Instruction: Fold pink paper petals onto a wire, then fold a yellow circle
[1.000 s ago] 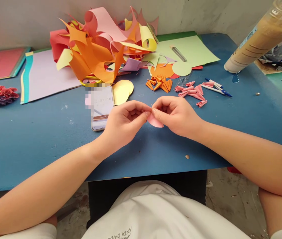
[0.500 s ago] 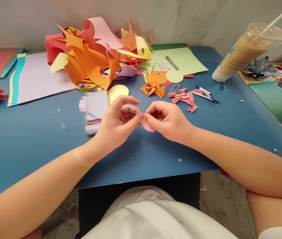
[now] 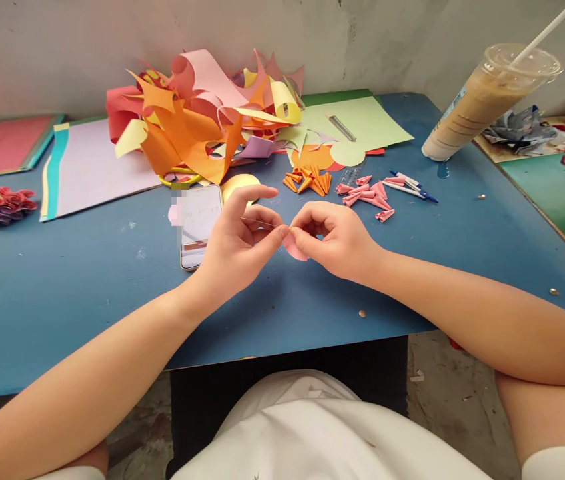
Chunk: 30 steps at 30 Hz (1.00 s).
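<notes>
My left hand (image 3: 247, 240) and my right hand (image 3: 337, 237) meet above the front middle of the blue table. Between their fingertips is a small pink paper piece (image 3: 294, 247) with a curved lower edge. My right thumb and index finger pinch it. A thin, needle-like stick (image 3: 261, 223) lies across the fingers of my left hand, its tip reaching the paper; thumb and fingers close on it while the index finger arches above. Behind my hands lie several orange paper cones (image 3: 312, 180) and several pink paper cones (image 3: 366, 195).
Paper scraps (image 3: 177, 130) pile up at the back. A phone (image 3: 196, 223) lies beside my left hand, pens (image 3: 411, 187) and a ruler (image 3: 351, 175) beyond my right. A drink cup (image 3: 482, 107) stands back right. Ruffled paper flowers (image 3: 5, 205) sit far left on the blue table (image 3: 87, 280).
The view has shifted slightly, bringing more of the paper flowers at the left into sight. Both hands keep nearly the same pose on the pink paper and the thin stick.
</notes>
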Each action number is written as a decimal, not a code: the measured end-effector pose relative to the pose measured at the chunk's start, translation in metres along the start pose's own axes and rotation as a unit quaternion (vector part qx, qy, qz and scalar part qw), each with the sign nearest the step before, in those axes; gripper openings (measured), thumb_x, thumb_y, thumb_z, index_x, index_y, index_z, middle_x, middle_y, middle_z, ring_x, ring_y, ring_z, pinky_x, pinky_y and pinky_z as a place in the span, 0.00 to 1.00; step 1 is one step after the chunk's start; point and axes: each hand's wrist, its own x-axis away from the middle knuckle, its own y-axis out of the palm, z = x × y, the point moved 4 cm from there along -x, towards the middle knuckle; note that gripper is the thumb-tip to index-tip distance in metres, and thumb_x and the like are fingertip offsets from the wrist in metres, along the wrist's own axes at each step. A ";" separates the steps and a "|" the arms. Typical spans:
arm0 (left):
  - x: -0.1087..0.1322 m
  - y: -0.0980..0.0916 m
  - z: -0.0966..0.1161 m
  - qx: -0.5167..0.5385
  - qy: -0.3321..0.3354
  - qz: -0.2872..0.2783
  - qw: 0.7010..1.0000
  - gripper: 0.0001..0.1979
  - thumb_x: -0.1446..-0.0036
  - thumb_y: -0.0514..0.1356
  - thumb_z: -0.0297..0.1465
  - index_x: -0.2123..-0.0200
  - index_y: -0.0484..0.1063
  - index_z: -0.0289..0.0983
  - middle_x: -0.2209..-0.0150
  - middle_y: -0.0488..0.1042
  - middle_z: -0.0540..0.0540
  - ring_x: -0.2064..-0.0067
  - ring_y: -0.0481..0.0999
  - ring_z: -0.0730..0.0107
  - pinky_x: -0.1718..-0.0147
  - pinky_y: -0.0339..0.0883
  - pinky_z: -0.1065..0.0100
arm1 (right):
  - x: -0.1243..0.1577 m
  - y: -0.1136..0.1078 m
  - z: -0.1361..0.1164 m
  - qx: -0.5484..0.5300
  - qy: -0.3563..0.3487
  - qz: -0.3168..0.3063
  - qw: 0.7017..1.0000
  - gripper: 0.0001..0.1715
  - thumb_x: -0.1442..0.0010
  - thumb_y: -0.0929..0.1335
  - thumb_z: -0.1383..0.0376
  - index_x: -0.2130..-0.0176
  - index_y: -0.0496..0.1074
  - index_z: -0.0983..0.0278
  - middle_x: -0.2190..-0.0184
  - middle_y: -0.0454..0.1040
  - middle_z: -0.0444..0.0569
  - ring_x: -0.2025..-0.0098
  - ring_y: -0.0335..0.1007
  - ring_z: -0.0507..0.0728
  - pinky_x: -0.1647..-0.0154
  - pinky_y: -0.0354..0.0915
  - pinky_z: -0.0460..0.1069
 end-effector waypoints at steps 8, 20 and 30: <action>0.000 -0.001 -0.002 -0.009 -0.022 0.003 1.000 0.25 0.44 0.71 0.30 0.46 0.68 0.45 0.66 0.78 0.52 0.66 0.80 0.70 0.63 0.77 0.66 | -0.002 0.002 0.000 0.057 -0.063 0.042 0.996 0.12 0.37 0.71 0.64 0.72 0.69 0.61 0.74 0.75 0.45 0.72 0.67 0.52 0.69 0.64 0.50; 0.002 -0.005 0.004 -0.057 0.061 -0.011 0.996 0.41 0.42 0.71 0.29 0.31 0.55 0.48 0.66 0.77 0.53 0.64 0.82 0.66 0.60 0.79 0.62 | -0.009 -0.007 0.004 0.115 -0.099 -0.005 0.988 0.07 0.37 0.72 0.65 0.67 0.80 0.63 0.64 0.77 0.49 0.66 0.69 0.53 0.69 0.62 0.49; 0.005 -0.006 0.004 -0.049 0.080 -0.030 0.995 0.45 0.46 0.73 0.27 0.31 0.56 0.53 0.57 0.79 0.50 0.55 0.82 0.65 0.57 0.78 0.63 | -0.009 -0.001 0.011 -0.064 0.009 -0.039 0.997 0.15 0.46 0.79 0.56 0.71 0.79 0.64 0.73 0.74 0.45 0.71 0.66 0.52 0.70 0.61 0.50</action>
